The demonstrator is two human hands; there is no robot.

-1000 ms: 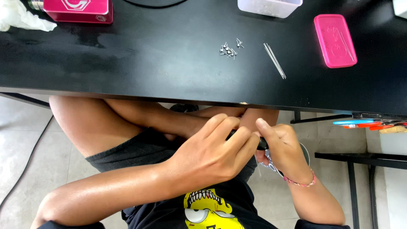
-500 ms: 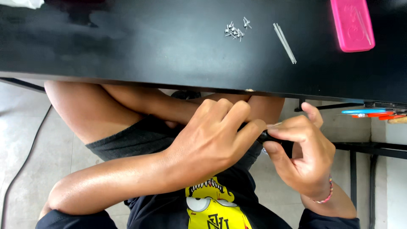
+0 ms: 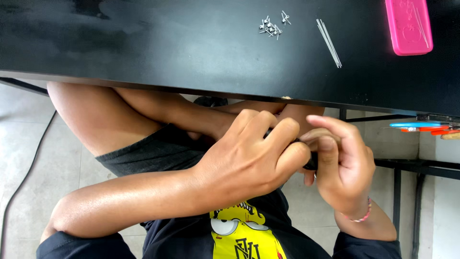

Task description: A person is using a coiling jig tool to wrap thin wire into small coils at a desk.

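Black table [image 3: 143, 48] edge above; below it, left hand [image 3: 249, 160] and right hand [image 3: 342, 168] pinch a small dark part [image 3: 310, 162]. Screws [image 3: 270, 25] and rods [image 3: 328, 36] lie untouched on the table.

A small hobby or repair workshop is showing here, centred on a black worktable [image 3: 143, 48]. Tiny metal screws [image 3: 271, 25] and thin steel rods [image 3: 328, 36] are lying on it, a pink case [image 3: 408, 25] is sitting beside them, and hand tools [image 3: 421, 127] are resting on a shelf just past its right edge.
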